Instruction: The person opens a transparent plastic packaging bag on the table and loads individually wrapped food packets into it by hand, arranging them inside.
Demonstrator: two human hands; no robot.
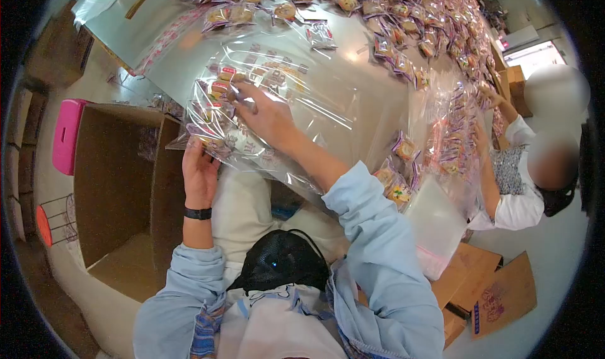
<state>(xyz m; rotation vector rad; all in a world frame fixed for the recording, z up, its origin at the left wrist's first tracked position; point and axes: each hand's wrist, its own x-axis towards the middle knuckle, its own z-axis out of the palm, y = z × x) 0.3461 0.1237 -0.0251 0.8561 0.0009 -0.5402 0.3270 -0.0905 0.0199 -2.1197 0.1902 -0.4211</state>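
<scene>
A large clear plastic bag point(340, 116) lies over the table's near edge, with several small wrapped snack packets point(218, 89) in its left end. My left hand point(200, 173) is closed on the bag's lower left corner, beside a packet. Over the packets at that end is my right hand point(268, 116), its fingers bent and close together against them. Whether it is inside the bag or on top, and what its fingertips grip, I cannot make out through the shiny film.
Many wrapped packets point(403, 19) cover the table's point(170, 79) far side. An open cardboard box point(113, 189) and a pink stool point(68, 136) are at left. At right, a co-worker's hands are at a filled bag point(450, 132). Nearer are flat clear bags point(435, 223) and cartons point(469, 274).
</scene>
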